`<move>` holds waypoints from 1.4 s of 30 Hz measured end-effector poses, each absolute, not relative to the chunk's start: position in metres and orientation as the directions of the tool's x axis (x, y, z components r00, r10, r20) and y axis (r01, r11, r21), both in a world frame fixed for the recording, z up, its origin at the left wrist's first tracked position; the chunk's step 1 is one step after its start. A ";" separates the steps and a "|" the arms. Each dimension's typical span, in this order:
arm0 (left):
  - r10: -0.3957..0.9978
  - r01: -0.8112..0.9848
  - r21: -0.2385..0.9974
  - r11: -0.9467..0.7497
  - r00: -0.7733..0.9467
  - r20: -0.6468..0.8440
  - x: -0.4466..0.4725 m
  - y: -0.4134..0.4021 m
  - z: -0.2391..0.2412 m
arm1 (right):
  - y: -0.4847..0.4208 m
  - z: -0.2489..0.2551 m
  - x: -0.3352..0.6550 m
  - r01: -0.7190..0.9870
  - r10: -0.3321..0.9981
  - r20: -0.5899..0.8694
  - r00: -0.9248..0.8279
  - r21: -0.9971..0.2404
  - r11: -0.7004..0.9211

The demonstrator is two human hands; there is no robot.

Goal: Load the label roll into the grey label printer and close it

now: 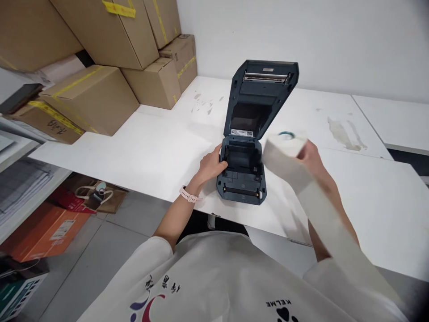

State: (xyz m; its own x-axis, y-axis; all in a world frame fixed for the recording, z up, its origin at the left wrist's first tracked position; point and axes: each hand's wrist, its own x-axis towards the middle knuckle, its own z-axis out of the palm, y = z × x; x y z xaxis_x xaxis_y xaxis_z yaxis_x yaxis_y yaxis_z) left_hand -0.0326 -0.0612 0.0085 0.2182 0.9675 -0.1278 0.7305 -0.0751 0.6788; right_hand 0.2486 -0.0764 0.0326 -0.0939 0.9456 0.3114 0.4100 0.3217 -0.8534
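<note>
**Hands.** The left hand [212, 165] grips the left wall of the printer [241, 181], with the thumb on the rim and the fingers down the outer side. A pale wristband [188, 195] sits on that wrist. The right hand [311, 154] is closed around a white roll [284, 150], held in the air just right of the printer and level with its hinge. The roll is motion-blurred. A loose strip [330, 219] trails from it toward the person.

**Printer.** The lid [259, 91] stands fully up. The bay [241, 162] below it is exposed and appears to hold nothing.

**Step.** Judged from this layout, the roll is at the point of presentation to the bay and is not yet seated.

**Next move.** Seating would call for turning the roll so that its core lines up across the bay. The strip would lead toward the front edge, and the left hand would steady the base.

**Surroundings.** The printer sits on a white table [150, 147], near its front edge. Cardboard boxes [97, 96] are stacked well to the left of the printer and behind it.
</note>
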 end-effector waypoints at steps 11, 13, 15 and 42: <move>0.971 0.725 0.682 -0.097 0.219 -0.094 -0.034 -0.060 -0.001 | -0.039 0.040 0.165 0.863 0.853 -0.133 -0.505 -0.087 0.497; 0.971 0.718 0.688 -0.100 0.222 -0.091 -0.034 -0.060 -0.003 | -0.037 0.030 0.168 0.845 0.837 -0.121 -0.534 -0.115 0.523; 0.971 0.701 0.706 -0.101 0.223 -0.082 -0.035 -0.060 -0.003 | -0.041 0.029 0.173 0.774 0.792 -0.013 -0.610 -0.224 0.593; 0.975 0.419 0.880 -0.222 0.119 0.189 -0.033 -0.113 0.021 | -0.150 -0.002 0.183 0.420 0.931 0.361 -0.049 -0.839 0.347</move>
State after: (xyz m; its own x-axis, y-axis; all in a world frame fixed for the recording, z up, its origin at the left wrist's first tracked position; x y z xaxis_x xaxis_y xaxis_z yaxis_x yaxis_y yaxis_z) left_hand -0.0327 -0.1125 0.0212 0.1194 0.9746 0.1894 0.4190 -0.2224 0.8803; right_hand 0.1827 -0.1495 -0.0015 -0.0486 0.9313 0.3610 0.4200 0.3469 -0.8386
